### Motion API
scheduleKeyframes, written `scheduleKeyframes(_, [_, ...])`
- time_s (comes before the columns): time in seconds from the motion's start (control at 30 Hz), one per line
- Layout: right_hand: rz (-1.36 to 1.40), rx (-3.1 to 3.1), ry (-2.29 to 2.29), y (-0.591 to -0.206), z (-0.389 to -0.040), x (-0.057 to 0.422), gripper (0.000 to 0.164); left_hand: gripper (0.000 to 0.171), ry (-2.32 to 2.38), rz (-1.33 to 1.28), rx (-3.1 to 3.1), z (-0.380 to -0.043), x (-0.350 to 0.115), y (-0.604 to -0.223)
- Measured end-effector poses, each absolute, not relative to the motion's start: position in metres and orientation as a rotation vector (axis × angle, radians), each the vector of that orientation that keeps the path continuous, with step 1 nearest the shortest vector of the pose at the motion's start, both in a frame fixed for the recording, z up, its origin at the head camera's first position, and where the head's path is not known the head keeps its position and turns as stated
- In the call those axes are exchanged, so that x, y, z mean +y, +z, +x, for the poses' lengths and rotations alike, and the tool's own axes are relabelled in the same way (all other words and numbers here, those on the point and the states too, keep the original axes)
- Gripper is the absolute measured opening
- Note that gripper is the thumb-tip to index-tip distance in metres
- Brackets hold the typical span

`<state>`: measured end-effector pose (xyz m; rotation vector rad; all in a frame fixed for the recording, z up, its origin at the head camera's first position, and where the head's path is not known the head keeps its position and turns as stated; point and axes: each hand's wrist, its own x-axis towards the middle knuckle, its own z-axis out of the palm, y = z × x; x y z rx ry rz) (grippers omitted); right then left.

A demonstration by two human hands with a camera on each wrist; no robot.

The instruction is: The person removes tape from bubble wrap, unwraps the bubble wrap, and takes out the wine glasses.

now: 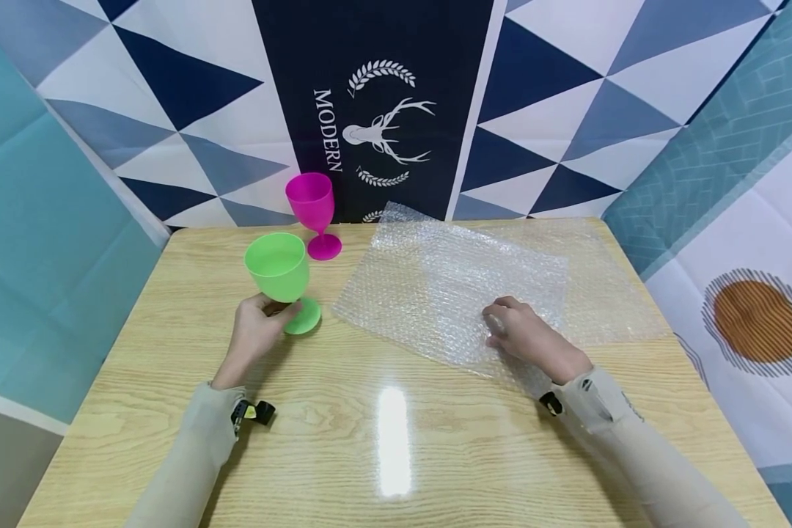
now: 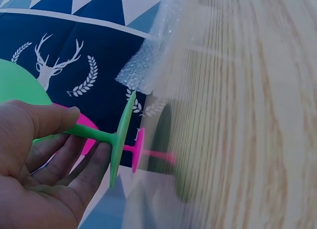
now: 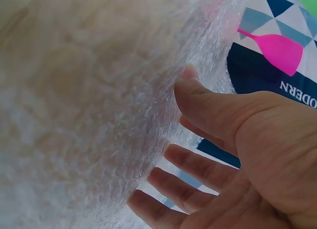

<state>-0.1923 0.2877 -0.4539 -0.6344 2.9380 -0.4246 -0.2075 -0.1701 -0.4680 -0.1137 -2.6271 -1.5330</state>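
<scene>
On the left of the head view, my left hand (image 1: 254,334) holds a green plastic goblet (image 1: 280,268) by its stem, bowl up and slightly tilted. Seen from the left wrist, thumb and fingers pinch the stem (image 2: 94,132) just by the round foot (image 2: 122,140), which is close over the tabletop. A magenta goblet (image 1: 312,204) stands upright behind it. My right hand (image 1: 528,334) rests on a sheet of clear bubble wrap (image 1: 402,271). Its fingertips (image 3: 171,154) touch the wrap in the right wrist view, fingers loosely bent and thumb apart from them.
A second bubble wrap sheet (image 1: 610,301) lies partly under the first, towards the right edge. Everything stands on a wooden table (image 1: 303,455) with a bright light reflection at its front. A patterned cloth (image 1: 383,44) hangs along the back edge, with more cloth at both sides.
</scene>
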Motion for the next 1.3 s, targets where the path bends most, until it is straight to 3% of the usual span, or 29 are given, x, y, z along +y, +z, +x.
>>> scheduleKeyframes(0.97, [-0.611,2.950,-0.436,-0.454,-0.190,0.287,0.045,0.034,-1.600,-0.004,-2.534,-0.218,-0.187,-0.466])
scheduleKeyframes(1.3, [-0.615,2.960,-0.454,-0.455,-0.190,0.287,0.045,0.031,-1.576,-0.020,-2.552,-0.207,-0.180,-0.442])
